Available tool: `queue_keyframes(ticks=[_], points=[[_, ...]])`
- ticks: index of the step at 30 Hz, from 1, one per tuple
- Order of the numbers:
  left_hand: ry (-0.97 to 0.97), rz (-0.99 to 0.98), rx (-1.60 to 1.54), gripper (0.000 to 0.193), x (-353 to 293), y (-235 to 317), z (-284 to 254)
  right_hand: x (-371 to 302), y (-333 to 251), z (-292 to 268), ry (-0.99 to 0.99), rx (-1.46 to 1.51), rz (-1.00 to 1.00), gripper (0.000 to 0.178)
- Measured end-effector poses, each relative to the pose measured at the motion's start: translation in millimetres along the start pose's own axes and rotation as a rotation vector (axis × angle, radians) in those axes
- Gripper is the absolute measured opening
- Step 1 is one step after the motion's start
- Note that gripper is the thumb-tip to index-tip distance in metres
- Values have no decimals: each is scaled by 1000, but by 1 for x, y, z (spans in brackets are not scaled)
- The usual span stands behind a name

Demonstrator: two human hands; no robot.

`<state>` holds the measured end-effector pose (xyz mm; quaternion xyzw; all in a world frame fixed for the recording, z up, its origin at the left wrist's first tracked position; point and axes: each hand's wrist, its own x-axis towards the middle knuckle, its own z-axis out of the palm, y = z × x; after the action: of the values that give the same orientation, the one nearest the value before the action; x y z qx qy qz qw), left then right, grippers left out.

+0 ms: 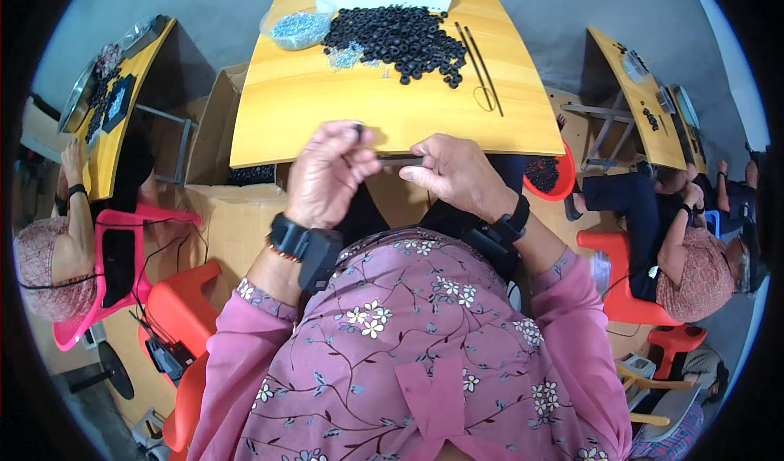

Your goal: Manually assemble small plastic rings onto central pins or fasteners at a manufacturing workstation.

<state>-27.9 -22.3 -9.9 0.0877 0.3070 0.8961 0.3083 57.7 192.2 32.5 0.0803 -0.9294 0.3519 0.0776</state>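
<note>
My left hand [327, 171] is raised at the near edge of the yellow table [327, 118], pinching a small black ring-like piece [358, 128] between thumb and finger. Close by, my right hand [459, 175] is closed on a thin dark rod [400, 161] that points toward the left hand's lower fingers. Whether those fingers also grip the rod is blurred. Beyond the hands lies a heap of black rings [400, 40]. Small silvery pins [347, 56] are scattered against its left side. A clear plastic bowl [278, 40] contains more bluish-silver pieces.
Two thin dark sticks [482, 69] lie right of the heap. An open cardboard box [214, 134] stands left of the table. A red basin [563, 179] with black pieces is at the right. People work at side tables; red stools [184, 298] stand behind my left arm.
</note>
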Motion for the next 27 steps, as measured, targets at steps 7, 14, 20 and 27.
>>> queue_keyframes(ticks=[7, 14, 20, 27], points=[[554, 618, 134, 17, 0, 73, -24, 7, 42, -17, 300, -1, -48, 19], [774, 695, 16, 28, 13, 123, -131, 51, 60, -29, 266, -139, 13, 28], [813, 647, 84, 64, 19, 129, -154, 92, 57, -8, 159, -308, -94, 32], [814, 671, 218, 60, 14, 127, -137, 101, 51, -6, 33, -443, -43, 22]])
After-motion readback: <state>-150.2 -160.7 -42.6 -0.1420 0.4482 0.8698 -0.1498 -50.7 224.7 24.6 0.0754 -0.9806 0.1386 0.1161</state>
